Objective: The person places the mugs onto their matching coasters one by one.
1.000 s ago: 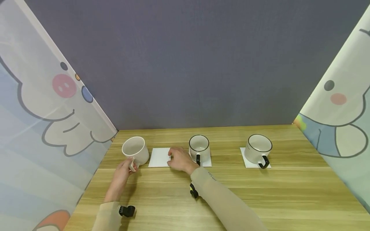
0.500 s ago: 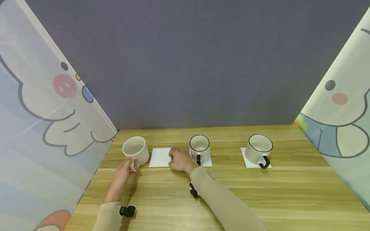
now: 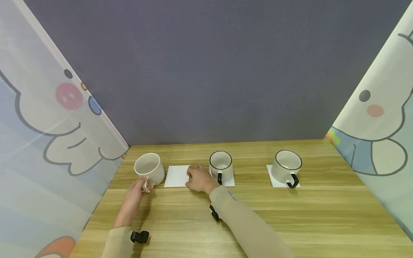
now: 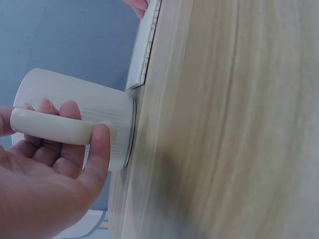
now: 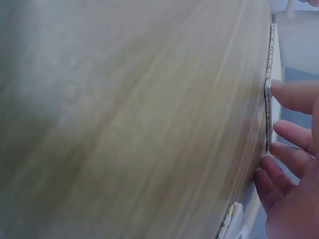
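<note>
In the head view my left hand (image 3: 133, 193) holds a plain white mug (image 3: 156, 175) by its handle, at the left of the table. Seen from the left wrist, fingers curl through the handle of the mug (image 4: 107, 107), which stands upright. A flat white square coaster (image 3: 175, 176) lies just right of the mug. My right hand (image 3: 201, 179) is at the coaster's right side. In the right wrist view its thumb touches the near corner of the coaster (image 5: 275, 64) and other fingertips lie along the side edge, partly hiding it.
A white mug with a black rim and black handle (image 3: 227, 172) stands right of my right hand on a white coaster (image 3: 231, 182). A similar mug (image 3: 284, 174) sits further right on another coaster (image 3: 278, 184). A dark panel (image 3: 206, 89) closes the back of the wooden table (image 3: 251, 222).
</note>
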`<state>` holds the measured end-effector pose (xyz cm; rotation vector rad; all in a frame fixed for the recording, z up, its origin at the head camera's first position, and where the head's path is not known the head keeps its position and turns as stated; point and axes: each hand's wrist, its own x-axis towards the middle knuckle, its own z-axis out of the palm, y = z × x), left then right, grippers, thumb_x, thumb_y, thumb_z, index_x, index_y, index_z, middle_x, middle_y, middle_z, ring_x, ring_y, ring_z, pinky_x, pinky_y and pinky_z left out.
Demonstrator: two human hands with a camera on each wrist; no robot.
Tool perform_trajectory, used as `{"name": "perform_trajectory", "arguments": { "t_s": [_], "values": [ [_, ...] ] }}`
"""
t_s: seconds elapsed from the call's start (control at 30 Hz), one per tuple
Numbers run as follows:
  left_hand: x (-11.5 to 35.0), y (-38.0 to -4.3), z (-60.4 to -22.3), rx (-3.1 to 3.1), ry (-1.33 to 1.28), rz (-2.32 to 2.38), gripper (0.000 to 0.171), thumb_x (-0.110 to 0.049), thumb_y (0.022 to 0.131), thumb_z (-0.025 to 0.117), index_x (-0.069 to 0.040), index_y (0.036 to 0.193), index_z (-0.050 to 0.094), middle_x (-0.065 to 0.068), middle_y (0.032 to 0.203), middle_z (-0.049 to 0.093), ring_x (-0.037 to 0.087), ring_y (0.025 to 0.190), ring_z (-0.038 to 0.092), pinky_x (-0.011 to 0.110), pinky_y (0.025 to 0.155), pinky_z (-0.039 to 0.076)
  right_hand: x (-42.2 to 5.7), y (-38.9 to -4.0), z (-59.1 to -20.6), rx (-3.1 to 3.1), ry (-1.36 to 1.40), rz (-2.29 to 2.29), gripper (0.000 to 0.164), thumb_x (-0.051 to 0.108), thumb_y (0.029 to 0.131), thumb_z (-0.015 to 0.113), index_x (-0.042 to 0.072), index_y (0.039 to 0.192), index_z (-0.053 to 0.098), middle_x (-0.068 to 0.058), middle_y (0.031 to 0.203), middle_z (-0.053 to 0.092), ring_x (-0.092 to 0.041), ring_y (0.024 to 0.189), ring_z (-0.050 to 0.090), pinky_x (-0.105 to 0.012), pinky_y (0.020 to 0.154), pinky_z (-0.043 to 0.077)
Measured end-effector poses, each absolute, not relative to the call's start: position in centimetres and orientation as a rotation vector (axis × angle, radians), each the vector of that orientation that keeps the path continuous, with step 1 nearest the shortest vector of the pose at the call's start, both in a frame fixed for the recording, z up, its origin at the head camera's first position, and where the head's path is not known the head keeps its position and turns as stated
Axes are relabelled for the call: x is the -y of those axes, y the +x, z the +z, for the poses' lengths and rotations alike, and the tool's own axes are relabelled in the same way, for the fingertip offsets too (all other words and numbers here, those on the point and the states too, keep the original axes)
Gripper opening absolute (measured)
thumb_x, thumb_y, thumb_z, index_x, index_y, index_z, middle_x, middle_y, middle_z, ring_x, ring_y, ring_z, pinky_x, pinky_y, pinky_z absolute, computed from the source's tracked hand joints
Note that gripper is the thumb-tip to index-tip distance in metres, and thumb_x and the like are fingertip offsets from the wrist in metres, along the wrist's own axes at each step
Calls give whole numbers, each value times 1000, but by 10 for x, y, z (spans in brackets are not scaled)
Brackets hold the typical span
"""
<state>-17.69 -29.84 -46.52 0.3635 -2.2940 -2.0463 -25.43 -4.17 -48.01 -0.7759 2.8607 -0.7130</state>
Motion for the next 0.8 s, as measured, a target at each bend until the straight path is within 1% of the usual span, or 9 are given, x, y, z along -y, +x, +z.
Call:
{"name": "perform_trajectory", "arguments": {
  "t_s": [0.17, 0.3, 0.5, 0.67, 0.8],
  "values": [
    [298, -176, -465, 2278, 371, -2052, 39, -29, 111, 40, -5, 85, 56, 2, 78, 56, 15, 80, 57, 31, 85, 53, 42, -255, -482, -2848, -745, -753, 34, 33, 87, 77, 16, 115, 67, 3, 125, 69, -19, 110, 53, -36, 99, 45],
    [296, -176, -463, 2281, 371, -2062, 39, -30, 111, 40, -3, 88, 57, 2, 80, 57, 15, 81, 58, 32, 87, 53, 42, -257, -483, -2832, -711, -782, 31, 27, 86, 75, 16, 115, 68, 3, 125, 70, -20, 112, 53, -36, 101, 44],
    [296, -175, -462, 2276, 373, -2075, 39, -30, 111, 41, -3, 89, 56, 2, 79, 56, 15, 80, 58, 33, 87, 53, 42, -257, -480, -2826, -699, -775, 29, 25, 88, 73, 16, 115, 67, 2, 127, 69, -20, 112, 52, -37, 104, 42],
    [296, -175, -463, 2281, 356, -2064, 39, -30, 111, 42, -3, 88, 56, 2, 80, 56, 16, 82, 58, 33, 88, 52, 42, -256, -481, -2823, -685, -787, 29, 24, 87, 73, 17, 114, 67, 3, 122, 70, -19, 108, 52, -36, 102, 42],
    [295, -175, -464, 2273, 344, -2008, 43, -34, 111, 43, -1, 85, 57, 2, 79, 55, 18, 84, 57, 32, 86, 51, 43, -256, -481, -2832, -681, -781, 29, 24, 87, 73, 17, 114, 67, 4, 120, 70, -19, 108, 52, -36, 102, 42]
  ]
}}
